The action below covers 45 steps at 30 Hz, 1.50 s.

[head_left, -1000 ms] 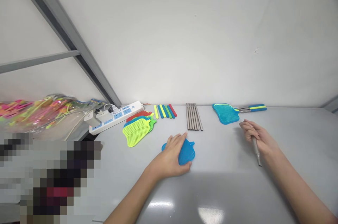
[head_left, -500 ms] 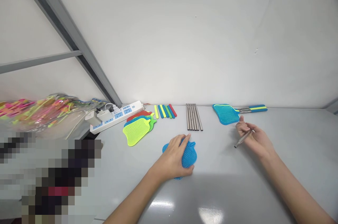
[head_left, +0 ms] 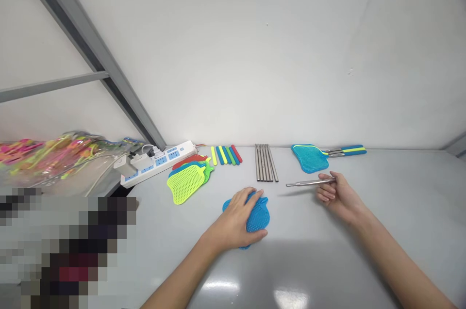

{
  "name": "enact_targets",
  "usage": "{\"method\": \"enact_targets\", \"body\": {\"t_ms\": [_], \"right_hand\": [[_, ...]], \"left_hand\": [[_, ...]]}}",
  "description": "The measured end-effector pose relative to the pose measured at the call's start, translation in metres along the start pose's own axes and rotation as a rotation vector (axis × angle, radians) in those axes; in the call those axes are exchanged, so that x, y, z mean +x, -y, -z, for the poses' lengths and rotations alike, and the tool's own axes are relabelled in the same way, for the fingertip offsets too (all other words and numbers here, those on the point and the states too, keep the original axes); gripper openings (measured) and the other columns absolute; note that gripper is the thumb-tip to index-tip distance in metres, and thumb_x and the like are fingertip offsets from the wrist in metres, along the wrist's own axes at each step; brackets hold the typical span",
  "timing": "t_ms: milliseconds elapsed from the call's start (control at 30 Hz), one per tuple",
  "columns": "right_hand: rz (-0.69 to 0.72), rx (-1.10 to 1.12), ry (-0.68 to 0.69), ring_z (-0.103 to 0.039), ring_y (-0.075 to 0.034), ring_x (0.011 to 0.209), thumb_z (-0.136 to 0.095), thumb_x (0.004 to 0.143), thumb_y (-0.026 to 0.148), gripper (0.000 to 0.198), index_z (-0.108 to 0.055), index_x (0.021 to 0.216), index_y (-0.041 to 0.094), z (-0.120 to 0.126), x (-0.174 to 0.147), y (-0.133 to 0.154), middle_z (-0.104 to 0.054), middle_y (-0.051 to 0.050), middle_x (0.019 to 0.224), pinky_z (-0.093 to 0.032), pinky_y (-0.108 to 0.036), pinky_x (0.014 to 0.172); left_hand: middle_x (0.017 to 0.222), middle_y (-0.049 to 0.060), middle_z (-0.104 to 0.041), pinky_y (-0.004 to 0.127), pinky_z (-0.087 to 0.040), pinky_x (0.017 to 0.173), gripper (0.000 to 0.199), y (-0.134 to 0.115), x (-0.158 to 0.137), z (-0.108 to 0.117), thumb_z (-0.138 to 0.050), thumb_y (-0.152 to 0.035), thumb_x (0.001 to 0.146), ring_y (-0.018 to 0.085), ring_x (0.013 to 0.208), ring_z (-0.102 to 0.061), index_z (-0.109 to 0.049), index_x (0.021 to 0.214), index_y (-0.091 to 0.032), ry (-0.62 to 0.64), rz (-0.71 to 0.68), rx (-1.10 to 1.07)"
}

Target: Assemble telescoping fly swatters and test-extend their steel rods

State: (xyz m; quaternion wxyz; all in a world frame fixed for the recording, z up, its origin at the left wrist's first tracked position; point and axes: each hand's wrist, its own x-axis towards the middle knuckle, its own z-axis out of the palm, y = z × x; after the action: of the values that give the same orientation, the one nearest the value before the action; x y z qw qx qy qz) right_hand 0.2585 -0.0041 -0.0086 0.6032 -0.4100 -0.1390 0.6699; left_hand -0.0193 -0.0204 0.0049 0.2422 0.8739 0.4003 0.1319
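Observation:
My left hand [head_left: 233, 221] grips a blue perforated fly swatter head [head_left: 259, 217] lying on the table; thumb and fingers lie across it, and the palm hides much of it. In my right hand [head_left: 340, 197] is a thin metal tube [head_left: 307, 183], pinched near one end. Its free end points left towards the blue head, a short way above the table and apart from it. Several similar metal tubes [head_left: 265, 163] lie side by side at the back.
Near the wall lie assembled fly swatters [head_left: 310, 159] on the right. Coloured handle sleeves [head_left: 225, 154] and loose swatter heads [head_left: 185, 183] lie left of the tubes. Behind those heads is a white power strip [head_left: 160, 164] with plugs. Plastic-wrapped goods [head_left: 69, 156] sit at far left.
My right hand has turned the metal tube from slanting down to nearly level, its free end swinging left and up. My left hand stays on the blue head.

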Motion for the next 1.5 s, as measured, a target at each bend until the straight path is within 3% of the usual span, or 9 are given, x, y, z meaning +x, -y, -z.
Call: {"method": "enact_targets", "body": {"t_ms": [200, 367, 767, 1100, 1500], "right_hand": [[0.02, -0.07, 0.003, -0.024, -0.006, 0.033, -0.046, 0.075, 0.033, 0.024, -0.055, 0.061, 0.016, -0.003, 0.001, -0.005, -0.026, 0.007, 0.033, -0.026, -0.019, 0.034], [0.051, -0.111, 0.027, -0.025, -0.006, 0.034, -0.048, 0.075, 0.035, 0.024, -0.057, 0.063, 0.017, -0.008, 0.0, -0.009, -0.031, 0.006, 0.034, -0.027, -0.019, 0.035], [0.107, -0.172, 0.059, -0.026, -0.006, 0.035, -0.046, 0.076, 0.04, 0.029, -0.058, 0.063, 0.017, -0.014, -0.002, -0.015, -0.031, 0.006, 0.035, -0.027, -0.02, 0.038], [0.32, -0.314, 0.163, -0.03, -0.009, 0.038, -0.038, 0.081, 0.039, 0.039, -0.058, 0.056, 0.017, -0.017, -0.01, -0.006, -0.033, 0.003, 0.034, -0.025, -0.024, 0.043], [0.27, -0.271, 0.255, -0.029, -0.009, 0.036, -0.039, 0.08, 0.041, 0.037, -0.058, 0.059, 0.018, -0.02, -0.012, -0.009, -0.032, 0.005, 0.035, -0.026, -0.024, 0.043]], "left_hand": [[0.129, 0.008, -0.027, 0.039, -0.025, 0.098, 0.078, -0.006, 0.003, -0.004, -0.059, -0.033, 0.063, 0.024, 0.12, -0.023, -0.019, 0.129, -0.023, -0.15, -0.032, -0.047], [0.129, 0.009, -0.027, 0.041, -0.026, 0.097, 0.081, -0.009, 0.004, -0.001, -0.061, -0.028, 0.06, 0.026, 0.12, -0.024, -0.02, 0.129, -0.022, -0.199, -0.121, -0.06], [0.13, 0.009, -0.03, 0.041, -0.025, 0.098, 0.083, -0.008, 0.001, 0.002, -0.06, -0.027, 0.059, 0.025, 0.121, -0.023, -0.018, 0.13, -0.02, -0.214, -0.163, -0.027], [0.126, 0.007, -0.037, 0.041, -0.025, 0.098, 0.083, -0.011, -0.001, -0.001, -0.06, -0.026, 0.056, 0.025, 0.121, -0.024, -0.019, 0.128, -0.021, -0.174, -0.182, -0.004], [0.123, 0.008, -0.04, 0.043, -0.025, 0.096, 0.078, -0.014, -0.004, 0.0, -0.058, -0.019, 0.054, 0.026, 0.117, -0.029, -0.026, 0.125, -0.021, -0.22, -0.264, -0.036]]}}
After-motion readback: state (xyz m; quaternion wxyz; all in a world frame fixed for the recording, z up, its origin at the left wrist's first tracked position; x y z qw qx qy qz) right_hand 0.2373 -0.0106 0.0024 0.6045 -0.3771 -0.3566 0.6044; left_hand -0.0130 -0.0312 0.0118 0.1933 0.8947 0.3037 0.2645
